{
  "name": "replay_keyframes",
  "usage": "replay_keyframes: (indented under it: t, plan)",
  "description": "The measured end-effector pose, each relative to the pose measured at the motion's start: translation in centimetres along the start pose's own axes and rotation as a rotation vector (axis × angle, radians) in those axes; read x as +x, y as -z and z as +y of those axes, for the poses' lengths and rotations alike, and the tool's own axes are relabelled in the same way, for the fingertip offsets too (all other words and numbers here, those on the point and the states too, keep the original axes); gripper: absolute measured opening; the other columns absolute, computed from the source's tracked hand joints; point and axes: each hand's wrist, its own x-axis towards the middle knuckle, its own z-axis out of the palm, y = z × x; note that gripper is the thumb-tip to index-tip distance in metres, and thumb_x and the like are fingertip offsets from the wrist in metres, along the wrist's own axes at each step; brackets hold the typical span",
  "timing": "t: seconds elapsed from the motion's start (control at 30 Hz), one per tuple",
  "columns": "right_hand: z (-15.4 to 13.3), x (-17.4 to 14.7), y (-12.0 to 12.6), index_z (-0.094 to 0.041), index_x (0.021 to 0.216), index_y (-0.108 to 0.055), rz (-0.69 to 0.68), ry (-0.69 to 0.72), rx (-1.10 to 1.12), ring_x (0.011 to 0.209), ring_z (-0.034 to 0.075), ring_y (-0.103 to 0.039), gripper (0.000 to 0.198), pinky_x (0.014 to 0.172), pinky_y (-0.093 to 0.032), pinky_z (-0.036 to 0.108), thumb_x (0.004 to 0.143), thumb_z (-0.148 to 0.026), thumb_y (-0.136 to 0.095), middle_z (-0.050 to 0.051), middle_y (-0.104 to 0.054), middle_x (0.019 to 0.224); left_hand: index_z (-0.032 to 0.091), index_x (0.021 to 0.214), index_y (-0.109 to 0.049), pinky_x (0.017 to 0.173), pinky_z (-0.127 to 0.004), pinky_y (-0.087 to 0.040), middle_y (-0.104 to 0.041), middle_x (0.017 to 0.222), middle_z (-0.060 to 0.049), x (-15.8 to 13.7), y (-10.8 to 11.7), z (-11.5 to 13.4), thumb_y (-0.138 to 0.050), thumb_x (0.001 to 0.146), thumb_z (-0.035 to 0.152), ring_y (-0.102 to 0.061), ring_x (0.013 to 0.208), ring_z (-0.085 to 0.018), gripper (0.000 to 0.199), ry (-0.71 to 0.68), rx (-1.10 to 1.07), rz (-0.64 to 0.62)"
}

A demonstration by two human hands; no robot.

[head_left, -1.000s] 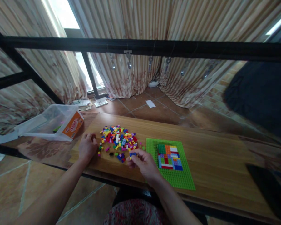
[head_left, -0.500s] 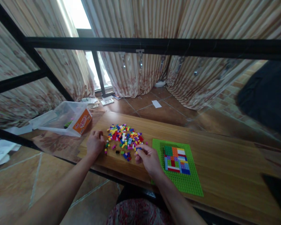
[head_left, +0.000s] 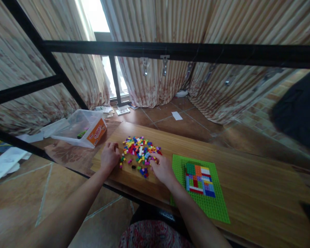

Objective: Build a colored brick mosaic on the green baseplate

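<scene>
A loose heap of small toy bricks (head_left: 138, 148) in many colours lies on the wooden table. At its left edge rests my left hand (head_left: 110, 156), fingers curled inward, so whatever they may hold is hidden. My right hand (head_left: 162, 168) reaches into the heap's right side with thumb and fingers bent together among the bricks; what is between the fingertips I cannot make out. Right of that hand lies a green baseplate (head_left: 219, 206), bearing a flat block of joined coloured bricks (head_left: 200, 179). A small blue and red brick cluster (head_left: 144, 172) sits in front of the heap.
A clear plastic bin (head_left: 74, 132) with an orange label stands left of the table (head_left: 255, 193). A black metal bar (head_left: 134, 48) crosses above the far side. Beyond are curtains (head_left: 150, 79), papers on the tiled floor and a dark rounded object (head_left: 297, 106) at right.
My right hand has moved from the heap's near right side, where it pinched a blue and yellow brick, forward into the bricks. My left hand stays beside the heap. The view has shifted slightly.
</scene>
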Motion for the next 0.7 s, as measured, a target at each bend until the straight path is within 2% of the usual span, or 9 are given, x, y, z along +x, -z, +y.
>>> replay_keyframes:
  t: [0.17, 0.27, 0.37, 0.43, 0.53, 0.6, 0.7]
  plan:
    - [0.6, -2.1, 1.1, -0.020, 0.104, -0.063, 0.001, -0.025, 0.192, 0.060, 0.016, -0.065, 0.028, 0.060, -0.052, 0.029, 0.090, -0.035, -0.044, 0.002, -0.069, 0.074, 0.019, 0.099, -0.067, 0.082, -0.031, -0.048, -0.063, 0.105, -0.008, 0.0, 0.0, 0.0, -0.043, 0.087, 0.024, -0.062, 0.094, -0.022, 0.027, 0.007, 0.007, -0.004]
    - [1.0, -4.4, 2.2, -0.021, 0.104, -0.060, 0.017, -0.032, 0.309, 0.070, 0.017, -0.068, 0.027, 0.065, -0.055, 0.030, 0.093, -0.036, -0.041, 0.004, -0.071, 0.086, 0.019, 0.100, -0.066, 0.080, -0.031, -0.048, -0.063, 0.106, -0.009, 0.1, 0.0, -0.1, -0.043, 0.086, 0.025, -0.062, 0.094, -0.022, 0.027, 0.002, 0.011, -0.004]
    - [1.9, -6.8, 4.1, -0.022, 0.103, -0.061, 0.056, -0.021, 0.326, 0.081, 0.019, -0.069, 0.027, 0.073, -0.056, 0.033, 0.093, -0.041, -0.044, 0.006, -0.072, 0.092, 0.018, 0.099, -0.066, 0.081, -0.032, -0.048, -0.063, 0.105, -0.010, 0.2, 0.0, -0.2, -0.043, 0.086, 0.025, -0.062, 0.093, -0.023, 0.028, -0.009, 0.012, -0.007]
    - [2.9, -8.3, 5.8, -0.023, 0.101, -0.064, 0.126, -0.024, 0.277, 0.084, 0.021, -0.069, 0.028, 0.076, -0.055, 0.035, 0.092, -0.045, -0.049, 0.006, -0.072, 0.093, 0.018, 0.100, -0.066, 0.081, -0.033, -0.049, -0.062, 0.105, -0.010, 0.3, 0.0, -0.2, -0.042, 0.087, 0.026, -0.062, 0.093, -0.024, 0.029, -0.010, 0.015, -0.007]
    - [5.2, -10.0, 8.9, -0.023, 0.096, -0.069, 0.300, -0.052, 0.171, 0.088, 0.022, -0.067, 0.029, 0.079, -0.052, 0.035, 0.088, -0.048, -0.056, 0.006, -0.072, 0.094, 0.018, 0.101, -0.066, 0.082, -0.035, -0.049, -0.062, 0.106, -0.011, 0.4, 0.1, -0.2, -0.042, 0.087, 0.028, -0.062, 0.095, -0.025, 0.030, -0.011, 0.032, -0.007]
    - [7.1, -10.6, 10.8, -0.023, 0.094, -0.071, 0.433, -0.045, 0.129, 0.090, 0.023, -0.065, 0.029, 0.080, -0.051, 0.035, 0.085, -0.049, -0.060, 0.006, -0.071, 0.096, 0.018, 0.101, -0.066, 0.082, -0.035, -0.049, -0.062, 0.107, -0.011, 0.4, 0.2, -0.1, -0.042, 0.086, 0.028, -0.062, 0.095, -0.025, 0.030, -0.013, 0.046, -0.011]
    - [9.8, -10.5, 13.1, -0.023, 0.090, -0.075, 0.555, 0.013, 0.075, 0.093, 0.023, -0.063, 0.029, 0.078, -0.049, 0.035, 0.081, -0.049, -0.065, 0.007, -0.069, 0.100, 0.017, 0.102, -0.066, 0.083, -0.036, -0.050, -0.062, 0.109, -0.012, 0.4, 0.2, -0.1, -0.042, 0.086, 0.027, -0.062, 0.097, -0.026, 0.031, -0.012, 0.061, -0.019]
